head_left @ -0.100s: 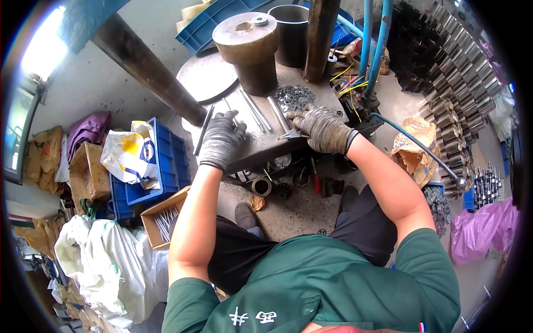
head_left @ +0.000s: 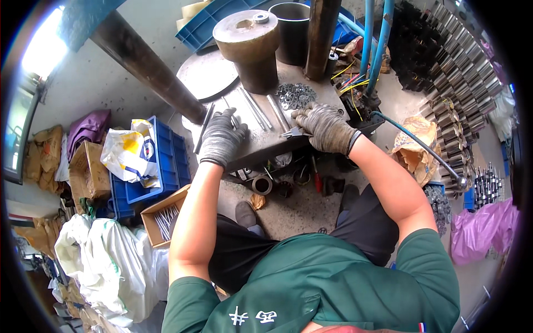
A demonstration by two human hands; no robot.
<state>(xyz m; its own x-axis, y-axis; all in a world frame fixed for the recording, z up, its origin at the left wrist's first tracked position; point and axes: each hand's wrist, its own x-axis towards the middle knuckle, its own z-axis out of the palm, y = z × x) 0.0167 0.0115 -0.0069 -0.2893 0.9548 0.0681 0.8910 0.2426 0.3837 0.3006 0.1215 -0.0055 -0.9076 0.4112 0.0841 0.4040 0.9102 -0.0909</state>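
Note:
My left hand (head_left: 221, 139), in a grey knitted glove, is at the front left of the metal work table (head_left: 258, 145). Its fingers are curled about a thin metal rod (head_left: 234, 118), whose far end points away from me. A dark rod (head_left: 204, 129) lies just left of that hand. At the table's front right, my gloved right hand (head_left: 328, 130) is closed on pliers (head_left: 292, 133); only their grey pointed jaws show, aimed left. Between the hands lie long rods (head_left: 255, 110) and a thicker bar (head_left: 277, 112). Small metal nuts or washers (head_left: 296, 96) are heaped beyond my right hand.
A heavy flanged steel cylinder (head_left: 258, 61) stands behind the rods, between dark columns (head_left: 150, 72). At left are blue crates (head_left: 172, 161) and a carton of rods (head_left: 161, 222). Stacked metal sleeves (head_left: 461, 72) and a ball-ended lever (head_left: 427, 150) are at right.
Both hands stay in nearly the same places. My right hand and the pliers have shifted very slightly.

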